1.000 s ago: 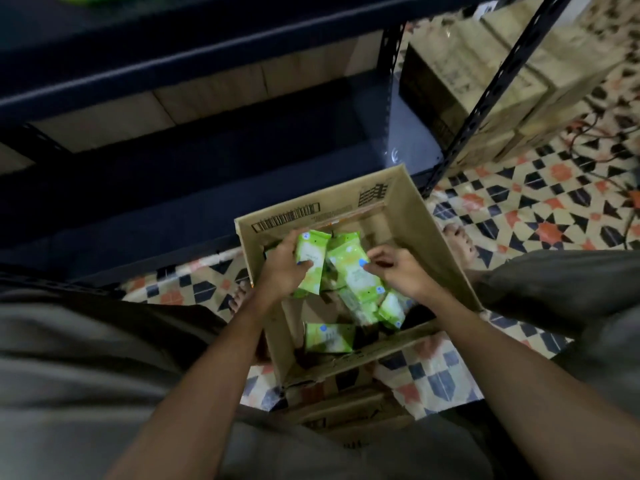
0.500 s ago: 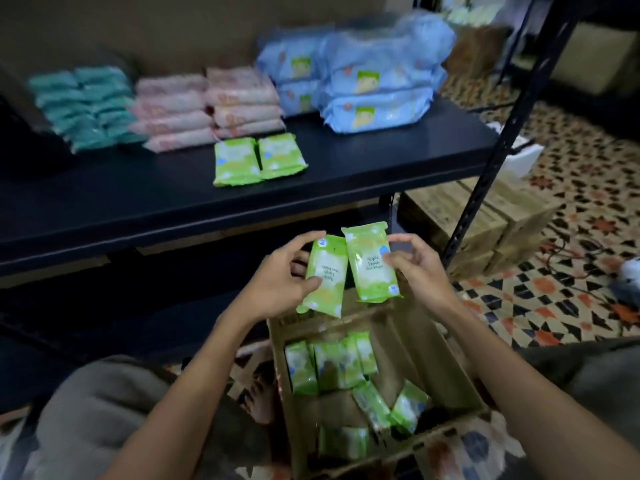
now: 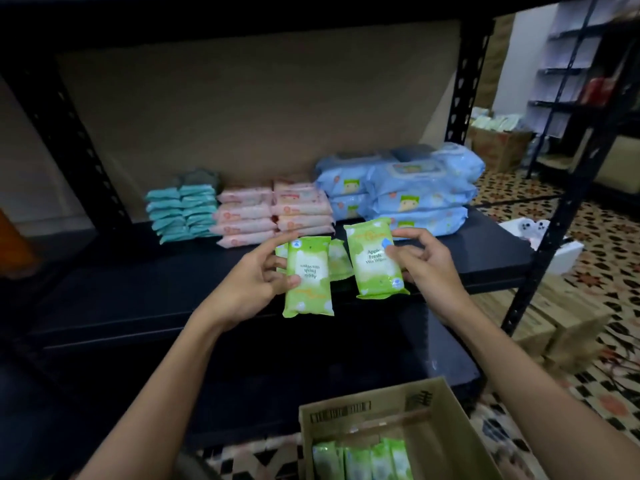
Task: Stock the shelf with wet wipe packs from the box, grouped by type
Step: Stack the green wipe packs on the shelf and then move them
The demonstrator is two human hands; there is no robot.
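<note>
Both green packs (image 3: 308, 275) now raised from box (image 3: 446, 427) to shelf (image 3: 138, 289) height.

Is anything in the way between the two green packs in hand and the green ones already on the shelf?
Nothing visible. The left hand and right hand each hold a green pack above the shelf, just in front of the green packs lying there; bare shelf lies around those.

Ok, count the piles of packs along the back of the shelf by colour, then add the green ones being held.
Teal piles: 2
Pink piles: 2
Blue piles: 2
Green packs held: 2, one green pack in the left hand, another in the right hand
Total: 6 piles, plus 2 packs held
</note>
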